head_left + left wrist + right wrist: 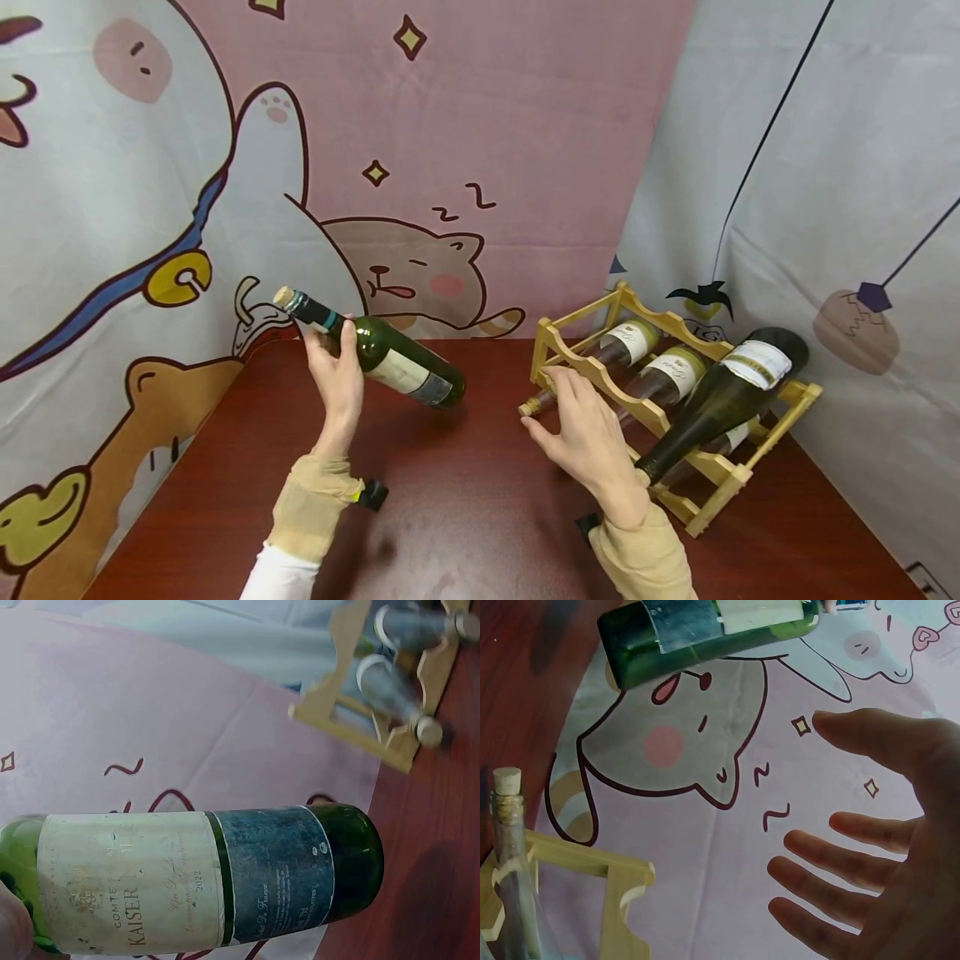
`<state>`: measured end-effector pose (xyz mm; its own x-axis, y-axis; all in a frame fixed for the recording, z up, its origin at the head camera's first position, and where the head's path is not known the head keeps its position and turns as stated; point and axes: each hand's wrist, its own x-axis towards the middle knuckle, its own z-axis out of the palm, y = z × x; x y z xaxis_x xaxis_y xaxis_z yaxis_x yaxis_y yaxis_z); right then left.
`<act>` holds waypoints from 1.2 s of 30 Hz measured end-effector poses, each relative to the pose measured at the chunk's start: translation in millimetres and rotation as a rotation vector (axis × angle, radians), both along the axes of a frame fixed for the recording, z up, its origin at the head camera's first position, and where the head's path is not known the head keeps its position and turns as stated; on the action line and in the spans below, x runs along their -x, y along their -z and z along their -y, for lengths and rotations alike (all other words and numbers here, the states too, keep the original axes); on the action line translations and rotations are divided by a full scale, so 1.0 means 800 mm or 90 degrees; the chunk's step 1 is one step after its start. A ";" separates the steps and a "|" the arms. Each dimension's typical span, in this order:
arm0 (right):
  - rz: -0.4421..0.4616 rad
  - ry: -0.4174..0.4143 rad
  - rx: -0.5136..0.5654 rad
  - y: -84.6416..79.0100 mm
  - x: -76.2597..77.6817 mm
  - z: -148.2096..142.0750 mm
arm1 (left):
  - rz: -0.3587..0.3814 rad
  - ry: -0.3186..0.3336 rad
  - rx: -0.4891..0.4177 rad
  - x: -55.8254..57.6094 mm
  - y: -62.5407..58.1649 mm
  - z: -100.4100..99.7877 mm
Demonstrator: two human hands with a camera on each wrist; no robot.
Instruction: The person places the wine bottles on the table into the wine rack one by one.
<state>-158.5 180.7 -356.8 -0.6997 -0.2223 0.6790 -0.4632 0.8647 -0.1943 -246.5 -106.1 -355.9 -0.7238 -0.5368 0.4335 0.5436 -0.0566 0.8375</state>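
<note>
A green wine bottle (408, 363) with a cork, a cream label and a dark blue one is held by the neck in my left hand (337, 367). It tilts, cork end up to the left and base down to the right, near the tabletop. The left wrist view shows its label (127, 881) close up, with only a bit of the hand. My right hand (588, 429) hovers with fingers spread in front of the wooden wine rack (720, 469), partly hiding a corked bottle there. Nothing lies between its fingers (832, 859) in the right wrist view.
On the rack's upper tier lie two pale-labelled bottles (678, 371) and a large dark bottle (750, 375), neck forward. Another bottle (738, 435) shows lower down. The dark red table (465, 517) meets a cartoon-printed cloth (525, 150) at the back.
</note>
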 end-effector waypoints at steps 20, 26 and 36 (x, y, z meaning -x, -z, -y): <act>-0.014 -0.002 -0.027 0.012 0.007 0.013 | -0.065 0.128 -0.259 -0.033 0.012 -0.036; -0.034 -0.001 -0.049 0.015 0.008 0.017 | -0.070 0.172 -0.291 -0.045 0.013 -0.051; -0.065 0.003 -0.098 0.018 0.010 0.020 | -0.047 0.219 -0.305 -0.059 0.016 -0.069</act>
